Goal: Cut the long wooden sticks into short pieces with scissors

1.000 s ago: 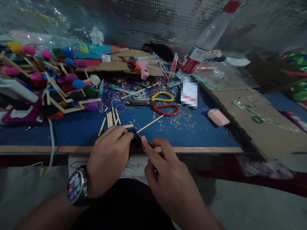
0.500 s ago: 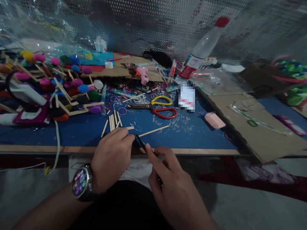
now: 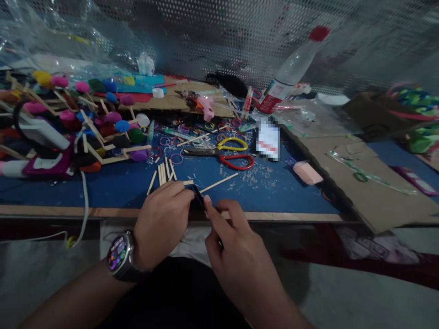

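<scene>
Hands (image 3: 163,224) at littered blue table (image 3: 116,192) — perforated panel (image 3: 219,27) behind.

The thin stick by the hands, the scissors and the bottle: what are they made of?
Thin stick: probably bare wood, matt and pale. Scissors: blades likely metal, dark and dull; handles perhaps plastic, smooth red and yellow. Bottle: probably plastic, glossy, see-through with glints.

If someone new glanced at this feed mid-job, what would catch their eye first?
Probably the cluster of bright balls and sticks, on the left side of the table. Next come the scissors, with one yellow and one red handle, mid-table, and the red-capped bottle at the back, right of centre. Near the front edge, the right hand holds a slim dark tool close to the left hand.
</scene>
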Demonstrator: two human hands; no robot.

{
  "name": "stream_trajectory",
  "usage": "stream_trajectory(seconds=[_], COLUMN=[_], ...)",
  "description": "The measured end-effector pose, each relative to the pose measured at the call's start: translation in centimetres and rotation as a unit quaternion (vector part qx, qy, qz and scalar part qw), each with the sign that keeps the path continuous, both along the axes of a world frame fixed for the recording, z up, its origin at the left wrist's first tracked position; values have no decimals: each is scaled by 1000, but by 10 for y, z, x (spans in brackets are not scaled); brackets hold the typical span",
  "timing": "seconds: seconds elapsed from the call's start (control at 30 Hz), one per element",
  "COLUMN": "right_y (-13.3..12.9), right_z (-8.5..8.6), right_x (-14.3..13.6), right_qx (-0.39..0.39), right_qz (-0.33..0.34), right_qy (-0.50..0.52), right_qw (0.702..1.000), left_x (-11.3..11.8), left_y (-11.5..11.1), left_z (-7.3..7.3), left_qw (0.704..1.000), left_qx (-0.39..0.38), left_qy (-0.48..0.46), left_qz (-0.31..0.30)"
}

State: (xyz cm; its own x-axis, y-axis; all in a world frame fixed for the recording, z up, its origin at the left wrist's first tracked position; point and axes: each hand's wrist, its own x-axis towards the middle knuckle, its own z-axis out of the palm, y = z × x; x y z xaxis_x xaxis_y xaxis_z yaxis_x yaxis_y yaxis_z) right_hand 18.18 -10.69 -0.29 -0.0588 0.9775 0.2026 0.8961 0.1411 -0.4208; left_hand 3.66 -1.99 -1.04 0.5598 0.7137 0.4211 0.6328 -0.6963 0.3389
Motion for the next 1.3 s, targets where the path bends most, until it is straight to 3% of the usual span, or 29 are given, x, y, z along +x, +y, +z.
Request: stream_trajectory(seconds=[0.33, 0.63, 0.93, 1.3], right_y=[-19, -12, 6, -13], right_z=[-1, 1, 3, 3], right_x=[1, 0, -2, 4], right_qx=[3, -6, -26, -2], right_qz=[7, 5, 7, 19], right_qy=[-13, -31, -39, -25], right_qw=[1000, 999, 999, 1000], left_x=[1, -1, -2, -2], left_y=[-1, 5, 5, 3], left_z=[0, -2, 1, -1], left_qw=[1000, 999, 1000, 1000], left_qx=[21, 3, -23, -28], left_qy=[18, -4, 0, -11], left_qz=[8, -40, -14, -5])
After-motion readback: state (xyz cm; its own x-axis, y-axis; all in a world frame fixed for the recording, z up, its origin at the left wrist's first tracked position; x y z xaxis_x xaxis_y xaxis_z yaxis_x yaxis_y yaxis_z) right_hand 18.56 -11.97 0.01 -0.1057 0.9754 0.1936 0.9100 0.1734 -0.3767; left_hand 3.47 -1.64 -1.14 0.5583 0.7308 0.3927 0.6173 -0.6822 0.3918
